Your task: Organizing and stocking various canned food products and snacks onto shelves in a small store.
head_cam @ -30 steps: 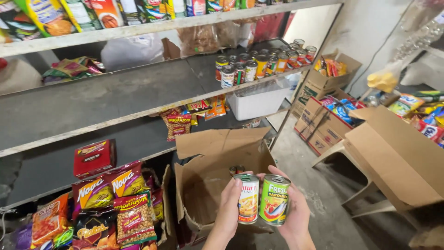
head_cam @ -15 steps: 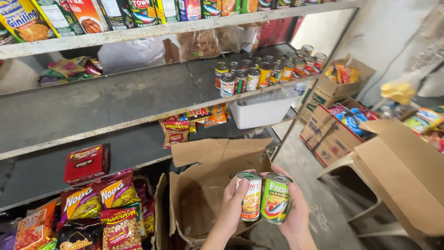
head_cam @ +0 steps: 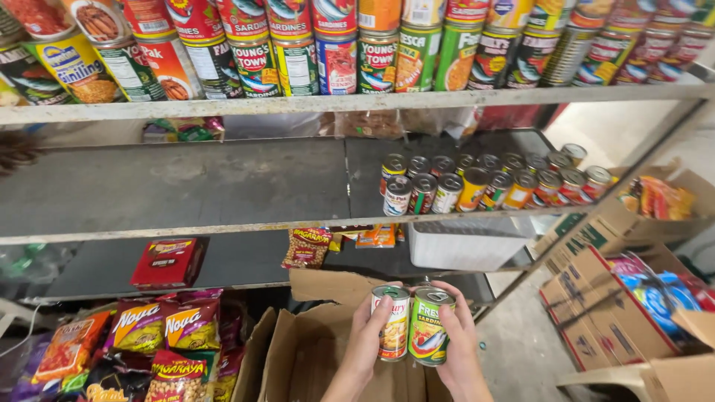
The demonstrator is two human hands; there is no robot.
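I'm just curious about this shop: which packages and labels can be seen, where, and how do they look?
Green-labelled can: right hand.
White-and-orange can: left hand.
Stacked cans: top shelf, mixed colours.
Small cans: middle shelf, right.
Red box: lower shelf.
Snack bags: bottom left, green, red.
Open cardboard box: below hands.

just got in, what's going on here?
A person stands at metal store shelves, holding two cans upright side by side above an open cardboard box. The left hand grips the white-and-orange can; the right hand grips the green can. The middle shelf is mostly bare, with a cluster of cans at its right.
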